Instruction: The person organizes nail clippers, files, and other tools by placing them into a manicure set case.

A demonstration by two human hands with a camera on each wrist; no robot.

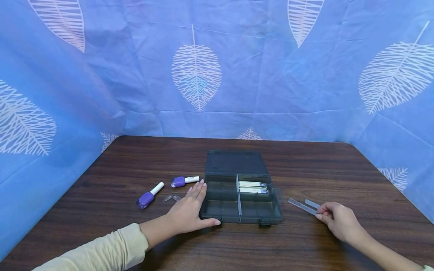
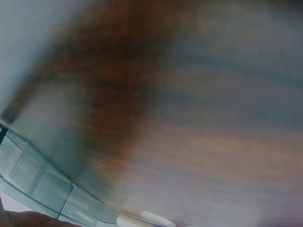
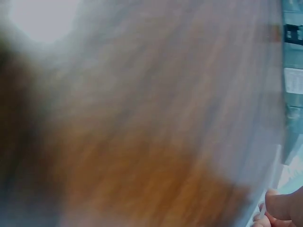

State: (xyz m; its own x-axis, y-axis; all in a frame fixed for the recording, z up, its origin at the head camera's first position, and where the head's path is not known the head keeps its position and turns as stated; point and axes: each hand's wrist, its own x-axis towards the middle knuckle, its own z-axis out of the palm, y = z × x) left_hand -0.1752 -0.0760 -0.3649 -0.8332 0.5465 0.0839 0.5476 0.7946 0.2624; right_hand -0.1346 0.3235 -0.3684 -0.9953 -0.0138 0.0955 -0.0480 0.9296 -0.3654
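A dark, see-through divided box [image 1: 222,209] lies with its lid [image 1: 234,162] laid back. My left hand [image 1: 188,212] rests against its left side, fingers extended and thumb along the front edge. Off the box's right side, my right hand [image 1: 339,222] pinches a pale, flat nail file [image 1: 301,206] by its near end between thumb and fingers. A second pale file [image 1: 312,203] lies just behind it, partly hidden by the fingers; I cannot tell whether it is held too. In the right wrist view, the thumb [image 3: 284,205] shows at the lower corner.
Two slim white pieces with silvery ends [image 1: 252,184] lie in the box's back right compartment. Left of the box are two purple nail polish bottles [image 1: 145,200] with white caps. Small clear false nails [image 1: 167,198] lie beside my left hand. A leaf-patterned blue cloth [image 1: 234,75] surrounds the table.
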